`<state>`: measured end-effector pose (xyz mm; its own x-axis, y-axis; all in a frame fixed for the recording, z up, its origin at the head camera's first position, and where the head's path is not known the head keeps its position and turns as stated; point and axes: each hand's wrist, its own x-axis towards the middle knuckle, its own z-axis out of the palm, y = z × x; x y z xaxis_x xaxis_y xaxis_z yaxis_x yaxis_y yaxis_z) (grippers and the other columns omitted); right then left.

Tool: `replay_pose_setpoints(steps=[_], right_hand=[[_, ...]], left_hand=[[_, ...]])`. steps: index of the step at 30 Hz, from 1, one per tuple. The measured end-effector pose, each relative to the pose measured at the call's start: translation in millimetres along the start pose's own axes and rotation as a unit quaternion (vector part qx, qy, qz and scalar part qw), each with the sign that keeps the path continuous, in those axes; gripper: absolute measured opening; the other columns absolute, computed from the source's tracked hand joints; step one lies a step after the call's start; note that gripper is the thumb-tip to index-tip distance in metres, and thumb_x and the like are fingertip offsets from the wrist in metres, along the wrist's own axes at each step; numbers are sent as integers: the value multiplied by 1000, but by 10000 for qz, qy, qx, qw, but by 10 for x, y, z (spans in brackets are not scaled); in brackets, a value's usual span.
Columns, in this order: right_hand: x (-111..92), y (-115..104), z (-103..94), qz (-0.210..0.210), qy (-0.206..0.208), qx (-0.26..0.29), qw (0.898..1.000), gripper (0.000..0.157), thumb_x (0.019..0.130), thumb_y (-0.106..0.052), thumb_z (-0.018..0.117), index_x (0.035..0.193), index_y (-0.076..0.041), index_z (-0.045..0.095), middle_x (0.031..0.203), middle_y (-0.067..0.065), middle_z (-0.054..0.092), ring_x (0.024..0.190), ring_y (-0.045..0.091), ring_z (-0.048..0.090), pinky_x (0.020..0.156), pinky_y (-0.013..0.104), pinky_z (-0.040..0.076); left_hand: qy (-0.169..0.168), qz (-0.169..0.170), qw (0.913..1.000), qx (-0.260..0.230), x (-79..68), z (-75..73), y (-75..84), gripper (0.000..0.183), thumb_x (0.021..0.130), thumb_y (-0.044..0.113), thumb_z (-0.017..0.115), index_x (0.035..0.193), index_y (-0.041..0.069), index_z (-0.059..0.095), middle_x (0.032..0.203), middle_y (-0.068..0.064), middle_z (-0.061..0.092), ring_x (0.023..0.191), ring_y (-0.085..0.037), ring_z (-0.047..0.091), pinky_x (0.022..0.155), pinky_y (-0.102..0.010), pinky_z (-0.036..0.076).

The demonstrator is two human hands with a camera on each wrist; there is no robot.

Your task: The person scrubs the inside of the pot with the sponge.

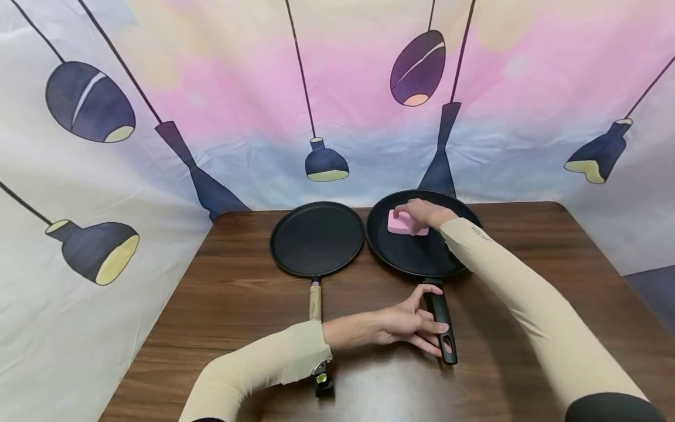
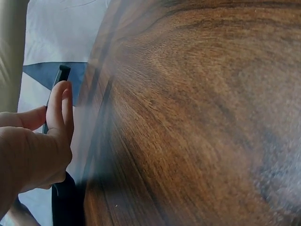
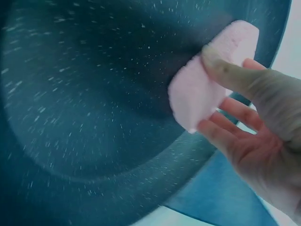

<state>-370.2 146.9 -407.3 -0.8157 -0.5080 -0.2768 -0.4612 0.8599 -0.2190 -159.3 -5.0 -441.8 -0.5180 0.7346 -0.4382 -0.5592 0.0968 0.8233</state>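
Note:
A black frying pan [image 1: 416, 258] lies on the table with its handle [image 1: 440, 313] toward the near side. My left hand [image 1: 403, 323] holds that handle, thumb and fingers on its sides; in the left wrist view the left hand [image 2: 40, 146] pinches the dark handle. Inside the pan, my right hand [image 1: 424, 212] grips a pink sponge [image 1: 399, 223]. The right wrist view has the sponge [image 3: 197, 92] between the thumb and fingers of the right hand [image 3: 263, 132], against the pan's inner surface [image 3: 94, 117], which is dotted with pale specks or droplets.
A flat black pan [image 1: 317, 239] with a wood-look handle [image 1: 315, 302] lies to the left, its rim close to the frying pan. My left forearm crosses above that handle. The wooden table [image 1: 227, 281] ends at a wall cloth [image 1: 253, 105] printed with lamps.

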Motion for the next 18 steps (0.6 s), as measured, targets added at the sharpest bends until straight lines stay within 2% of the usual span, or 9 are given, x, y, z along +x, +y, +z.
replay_pose_setpoints(steps=[4, 8, 12, 15, 18], right_hand=[[-220, -118, -15, -332, -490, -471, 9971, 61, 83, 0, 83, 136, -20, 57, 138, 22, 55, 113, 33, 54, 94, 45, 56], [-469, -228, 22, -617, -919, -744, 9911, 61, 80, 0, 85, 129, -22, 57, 130, 19, 58, 106, 29, 54, 83, 38, 56], [-649, -266, 77, -678, -1000, -822, 9893, 61, 80, 4, 84, 127, -24, 57, 121, 15, 59, 98, 26, 55, 75, 32, 56], [-638, -254, 97, -756, -959, -856, 9888, 61, 79, 6, 84, 126, -23, 58, 119, 14, 59, 96, 25, 55, 73, 31, 55], [-491, -193, 62, -800, -853, -893, 9891, 60, 79, 8, 82, 125, -21, 57, 121, 16, 60, 95, 25, 54, 70, 30, 51]], left_hand=[[8, -46, 10000, 46, 3, -18, 18, 56, 102, -2, 58, 136, 34, 32, 105, -11, 66, 118, -55, 62, 95, -54, 60], [68, -46, 9999, 80, 7, -47, 38, 57, 101, -3, 58, 137, 33, 32, 104, -11, 65, 108, -49, 69, 95, -55, 59], [76, -26, 9999, 94, 15, -54, 48, 57, 101, -3, 58, 136, 33, 32, 104, -11, 65, 107, -49, 70, 96, -56, 58], [26, -76, 9999, 79, 17, -45, 42, 56, 102, -3, 57, 136, 33, 31, 103, -11, 65, 114, -54, 64, 96, -56, 58], [-31, -92, 9999, 51, 28, -25, 42, 55, 102, -2, 57, 135, 33, 31, 102, -10, 65, 119, -57, 59, 97, -56, 57]])
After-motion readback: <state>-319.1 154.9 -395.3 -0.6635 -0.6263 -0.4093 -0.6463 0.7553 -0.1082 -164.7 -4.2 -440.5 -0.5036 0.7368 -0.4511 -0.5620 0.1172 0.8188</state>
